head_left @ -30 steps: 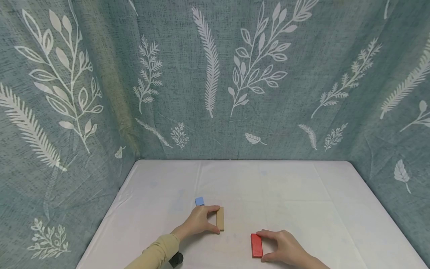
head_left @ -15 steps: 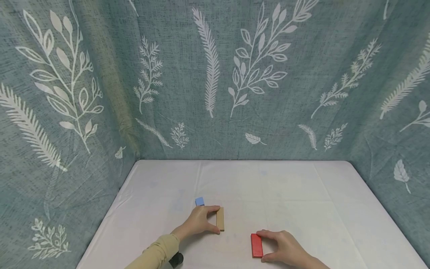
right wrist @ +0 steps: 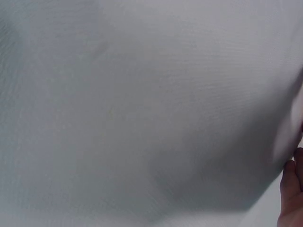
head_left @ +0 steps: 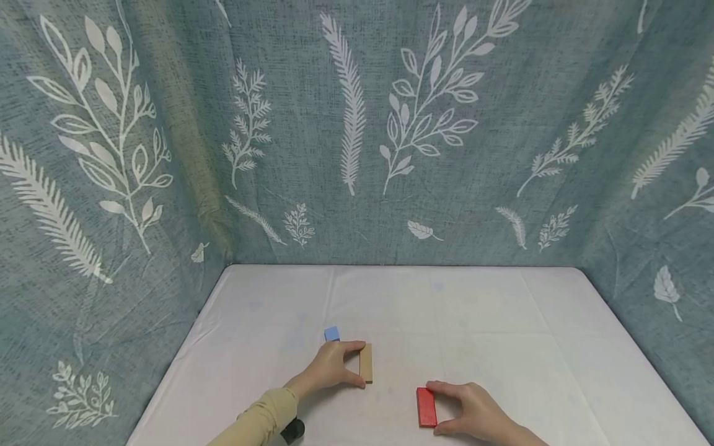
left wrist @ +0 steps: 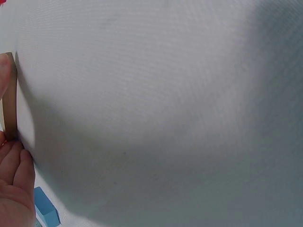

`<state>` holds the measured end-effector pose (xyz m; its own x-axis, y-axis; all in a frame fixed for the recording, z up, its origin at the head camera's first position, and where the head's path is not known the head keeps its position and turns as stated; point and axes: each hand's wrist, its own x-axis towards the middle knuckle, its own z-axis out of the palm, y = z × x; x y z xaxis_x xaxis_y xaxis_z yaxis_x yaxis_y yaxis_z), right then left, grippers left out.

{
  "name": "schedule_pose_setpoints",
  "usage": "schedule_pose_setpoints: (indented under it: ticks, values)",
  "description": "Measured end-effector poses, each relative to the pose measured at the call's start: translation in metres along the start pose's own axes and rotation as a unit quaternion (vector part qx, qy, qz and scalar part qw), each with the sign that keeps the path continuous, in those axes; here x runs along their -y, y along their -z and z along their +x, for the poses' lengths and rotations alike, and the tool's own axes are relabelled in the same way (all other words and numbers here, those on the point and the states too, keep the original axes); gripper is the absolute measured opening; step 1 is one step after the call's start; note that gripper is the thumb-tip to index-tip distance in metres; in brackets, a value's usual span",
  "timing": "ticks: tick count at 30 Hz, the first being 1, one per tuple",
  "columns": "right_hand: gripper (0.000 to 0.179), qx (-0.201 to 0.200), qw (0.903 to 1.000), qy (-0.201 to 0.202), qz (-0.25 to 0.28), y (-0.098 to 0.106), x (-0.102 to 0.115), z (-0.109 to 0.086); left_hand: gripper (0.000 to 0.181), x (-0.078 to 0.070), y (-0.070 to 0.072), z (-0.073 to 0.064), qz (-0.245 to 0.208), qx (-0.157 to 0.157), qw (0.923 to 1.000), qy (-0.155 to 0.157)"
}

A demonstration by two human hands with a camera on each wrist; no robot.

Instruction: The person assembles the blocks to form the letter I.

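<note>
A flat tan wooden block (head_left: 365, 363) lies lengthwise away from me near the middle of the table. My left hand (head_left: 330, 365) pinches it by its two ends, thumb at the near end and fingers at the far end. In the left wrist view the tan block (left wrist: 10, 101) stands between thumb and fingers at the left edge. Closer and to the right, my right hand (head_left: 474, 410) holds a red rectangular block (head_left: 426, 407) the same way, thumb near and fingers far. Only some fingers (right wrist: 291, 187) show in the right wrist view; the red block is out of sight there.
A small blue block (head_left: 331, 334) sits just behind the left hand, partly covered by it. A black object (head_left: 292, 430) shows beside the left sleeve. White cloth covers the table (head_left: 502, 328), and a leaf-patterned green curtain (head_left: 390, 229) hangs at its back and sides.
</note>
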<state>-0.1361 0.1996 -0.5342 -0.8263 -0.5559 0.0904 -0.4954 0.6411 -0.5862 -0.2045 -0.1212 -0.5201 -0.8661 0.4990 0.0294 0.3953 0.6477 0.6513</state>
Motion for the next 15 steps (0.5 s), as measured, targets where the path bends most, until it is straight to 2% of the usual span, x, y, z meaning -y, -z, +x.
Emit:
schedule_pose_setpoints:
  ticks: [5,10,15]
  values:
    - [0.067,0.008,0.9998,0.0,0.016,0.005,0.002,0.001,0.077,0.001,-0.001,0.0,-0.001,0.002,1.0,0.003]
    - [0.057,-0.009,0.9989,0.027,0.039,0.015,0.006,0.005,0.076,0.002,-0.001,0.002,-0.002,-0.003,1.0,0.002]
    - [0.048,-0.014,0.9968,0.018,0.077,0.018,0.009,0.007,0.076,0.002,-0.001,0.001,-0.003,-0.004,1.0,0.001]
